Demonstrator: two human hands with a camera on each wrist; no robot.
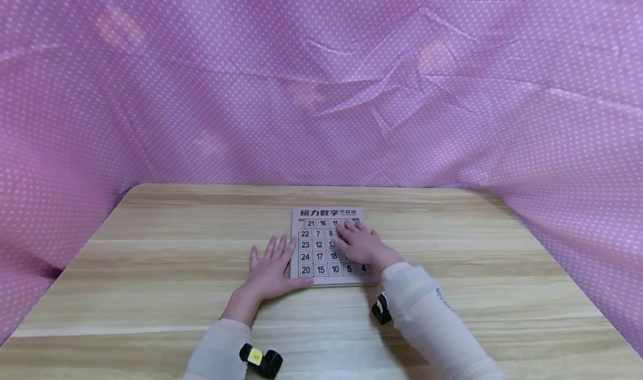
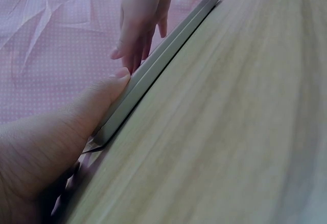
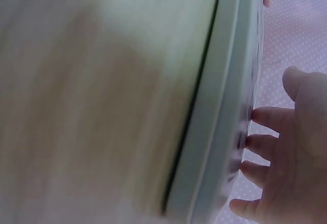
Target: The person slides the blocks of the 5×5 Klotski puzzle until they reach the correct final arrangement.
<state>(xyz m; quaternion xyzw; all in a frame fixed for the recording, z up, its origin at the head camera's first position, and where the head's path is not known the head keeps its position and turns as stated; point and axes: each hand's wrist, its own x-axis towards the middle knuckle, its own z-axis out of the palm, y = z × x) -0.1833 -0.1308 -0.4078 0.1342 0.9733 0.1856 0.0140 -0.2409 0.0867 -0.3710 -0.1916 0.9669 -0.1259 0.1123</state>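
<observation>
sleeve (image 1: 216, 349) at lower left leads my eye up to the left hand (image 1: 268, 277), angled forward, its straight fingers (image 1: 288, 251) fanned beside the left edge of the number board (image 1: 334, 280), its thumb (image 1: 300, 282) on the near left corner, gripping nothing. the board lies flat on the wooden table (image 1: 150, 268) between both wrists. over its upper right part i see the right hand (image 1: 363, 246), fingers spread and slightly bent, tips touching the board's face, nothing grasped.
</observation>
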